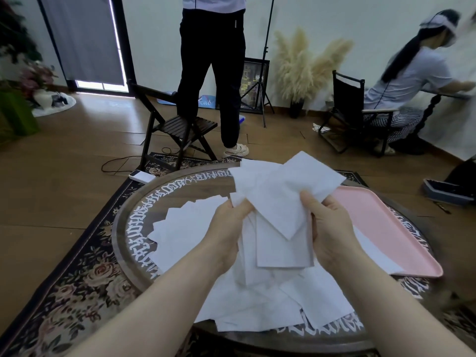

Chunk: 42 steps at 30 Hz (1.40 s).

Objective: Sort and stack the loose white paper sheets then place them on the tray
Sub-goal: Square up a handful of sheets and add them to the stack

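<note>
Here, a fanned bunch of white paper sheets (280, 202) held up over the round table (123, 228), gripped at its left edge by the left hand (229, 228), fingers curled round it, and at its right by the right hand (327, 228), thumb pinching on top. Below, more loose sheets (270, 305) scattered across the tabletop, some spilling over its near edge. To the right, a pink tray (381, 222) on the table, one sheet lying partly in it. Around the table's rim, white ornate lettering, not legible. Beyond, a folding chair (177, 127), a standing person (213, 73), and a seated person (412, 83) at the right.
</note>
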Available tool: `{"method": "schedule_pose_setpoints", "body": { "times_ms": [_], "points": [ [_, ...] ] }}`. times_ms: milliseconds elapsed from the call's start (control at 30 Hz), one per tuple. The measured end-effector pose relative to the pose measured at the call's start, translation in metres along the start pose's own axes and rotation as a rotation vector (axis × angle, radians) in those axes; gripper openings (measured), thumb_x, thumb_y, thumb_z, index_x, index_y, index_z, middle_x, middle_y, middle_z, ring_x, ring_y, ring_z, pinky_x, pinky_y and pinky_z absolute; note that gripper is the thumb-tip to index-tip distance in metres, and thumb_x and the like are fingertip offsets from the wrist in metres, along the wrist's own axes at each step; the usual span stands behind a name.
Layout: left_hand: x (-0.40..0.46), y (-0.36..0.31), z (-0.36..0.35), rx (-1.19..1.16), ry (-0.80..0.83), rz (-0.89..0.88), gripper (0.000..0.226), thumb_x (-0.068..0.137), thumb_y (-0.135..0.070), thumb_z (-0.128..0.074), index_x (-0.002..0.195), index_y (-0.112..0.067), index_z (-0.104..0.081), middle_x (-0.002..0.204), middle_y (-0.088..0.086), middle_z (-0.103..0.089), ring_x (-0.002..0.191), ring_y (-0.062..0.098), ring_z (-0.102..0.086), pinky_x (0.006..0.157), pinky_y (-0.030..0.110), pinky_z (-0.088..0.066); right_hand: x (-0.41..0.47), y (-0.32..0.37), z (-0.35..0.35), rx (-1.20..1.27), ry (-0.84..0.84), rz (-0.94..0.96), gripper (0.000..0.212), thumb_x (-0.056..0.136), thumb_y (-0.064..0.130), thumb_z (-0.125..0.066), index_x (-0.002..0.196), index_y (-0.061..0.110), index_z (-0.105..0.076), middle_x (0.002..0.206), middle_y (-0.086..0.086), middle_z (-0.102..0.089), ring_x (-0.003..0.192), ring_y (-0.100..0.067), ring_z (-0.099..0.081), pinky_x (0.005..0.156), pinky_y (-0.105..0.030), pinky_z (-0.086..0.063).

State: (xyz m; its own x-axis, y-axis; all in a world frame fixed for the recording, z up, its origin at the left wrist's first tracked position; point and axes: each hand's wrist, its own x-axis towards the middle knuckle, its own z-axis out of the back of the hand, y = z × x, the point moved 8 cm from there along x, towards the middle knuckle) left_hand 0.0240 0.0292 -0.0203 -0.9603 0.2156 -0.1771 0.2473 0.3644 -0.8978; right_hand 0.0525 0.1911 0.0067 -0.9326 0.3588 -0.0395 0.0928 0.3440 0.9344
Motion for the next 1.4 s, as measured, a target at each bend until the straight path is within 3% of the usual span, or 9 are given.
{"method": "schedule_pose_setpoints", "body": {
  "times_ms": [200, 333, 667, 800, 900, 1033, 1167, 1267, 1400],
  "points": [
    [0.000, -0.001, -0.003, 0.066, 0.071, -0.027, 0.042, 0.071, -0.031, -0.082, 0.108, -0.016, -0.071, 0.100, 0.001, -0.077, 0.092, 0.019, -0.074, 0.089, 0.040, -0.055, 0.001, -0.004, 0.001, 0.048, -0.043, -0.018, 0.019, 0.103, 0.021, -0.049, 0.101, 0.018, -0.067, 0.091, 0.008, -0.076, 0.079, -0.004, -0.072, 0.063, -0.018, -0.056],
    [0.002, -0.004, 0.007, 0.045, -0.032, -0.060, 0.015, 0.084, -0.016, -0.075, 0.098, -0.013, -0.072, 0.094, 0.004, -0.077, 0.087, 0.021, -0.074, 0.083, 0.036, -0.057, 0.001, 0.009, 0.010, -0.035, -0.114, 0.046, 0.022, 0.103, 0.025, -0.048, 0.094, 0.019, -0.067, 0.096, 0.004, -0.075, 0.086, -0.012, -0.069, 0.072, -0.025, -0.056],
    [0.003, -0.012, 0.018, -0.089, -0.146, -0.098, 0.005, 0.094, -0.017, -0.064, 0.096, -0.015, -0.068, 0.094, 0.001, -0.076, 0.091, 0.020, -0.071, 0.087, 0.038, -0.055, -0.028, 0.088, 0.030, -0.375, -0.270, 0.656, 0.023, 0.097, 0.013, -0.059, 0.083, 0.029, -0.068, 0.064, 0.022, -0.061, 0.061, 0.005, -0.051, 0.059, -0.015, -0.042],
    [0.000, -0.006, 0.006, -0.066, -0.116, -0.088, 0.017, 0.096, -0.014, -0.060, 0.111, -0.009, -0.067, 0.101, 0.006, -0.076, 0.094, 0.023, -0.071, 0.085, 0.038, -0.056, -0.033, 0.050, -0.021, -0.522, 0.061, 0.520, 0.029, 0.091, 0.005, -0.065, 0.094, 0.034, -0.069, 0.070, 0.005, -0.060, 0.063, -0.007, -0.051, 0.059, -0.020, -0.043],
    [-0.002, -0.004, 0.000, -0.068, -0.094, -0.089, 0.023, 0.097, -0.012, -0.057, 0.117, -0.004, -0.065, 0.106, 0.013, -0.074, 0.100, 0.031, -0.071, 0.090, 0.044, -0.056, -0.034, 0.019, -0.042, -0.634, 0.270, 0.332, 0.030, 0.078, 0.038, -0.075, 0.106, 0.028, -0.071, 0.075, 0.000, -0.059, 0.064, -0.009, -0.049, 0.061, -0.021, -0.042],
    [-0.002, -0.007, 0.002, -0.086, -0.099, -0.100, 0.025, 0.094, -0.012, -0.061, 0.116, -0.003, -0.066, 0.105, 0.010, -0.075, 0.100, 0.027, -0.071, 0.093, 0.042, -0.055, -0.032, 0.038, -0.026, -0.689, 0.050, 0.502, 0.027, 0.083, 0.034, -0.074, 0.108, 0.028, -0.068, 0.096, 0.011, -0.058, 0.070, -0.002, -0.051, 0.068, -0.011, -0.041],
    [-0.002, -0.005, 0.001, -0.110, -0.082, -0.069, 0.028, 0.094, -0.014, -0.062, 0.119, -0.003, -0.065, 0.108, 0.010, -0.074, 0.102, 0.027, -0.070, 0.096, 0.045, -0.053, -0.015, 0.023, -0.001, -0.634, -0.033, 0.254, 0.047, 0.082, 0.033, -0.076, 0.123, 0.028, -0.053, 0.114, 0.017, -0.053, 0.096, 0.006, -0.056, 0.074, -0.014, -0.043],
    [-0.002, -0.005, 0.001, -0.094, -0.092, -0.071, 0.028, 0.095, -0.016, -0.062, 0.120, -0.004, -0.065, 0.111, 0.010, -0.073, 0.107, 0.027, -0.069, 0.101, 0.048, -0.050, -0.007, 0.010, 0.010, -0.434, -0.016, 0.059, 0.036, 0.082, 0.028, -0.077, 0.116, 0.018, -0.066, 0.102, 0.003, -0.073, 0.087, -0.008, -0.067, 0.063, -0.016, -0.046],
    [-0.003, -0.004, 0.002, -0.060, -0.111, -0.077, 0.022, 0.095, -0.016, -0.062, 0.114, -0.007, -0.067, 0.106, 0.007, -0.075, 0.103, 0.026, -0.070, 0.100, 0.049, -0.050, -0.007, 0.021, 0.014, -0.428, -0.046, 0.187, 0.009, 0.087, 0.019, -0.073, 0.079, 0.021, -0.077, 0.082, 0.003, -0.077, 0.073, -0.010, -0.068, 0.068, -0.026, -0.052]
  ]
}}
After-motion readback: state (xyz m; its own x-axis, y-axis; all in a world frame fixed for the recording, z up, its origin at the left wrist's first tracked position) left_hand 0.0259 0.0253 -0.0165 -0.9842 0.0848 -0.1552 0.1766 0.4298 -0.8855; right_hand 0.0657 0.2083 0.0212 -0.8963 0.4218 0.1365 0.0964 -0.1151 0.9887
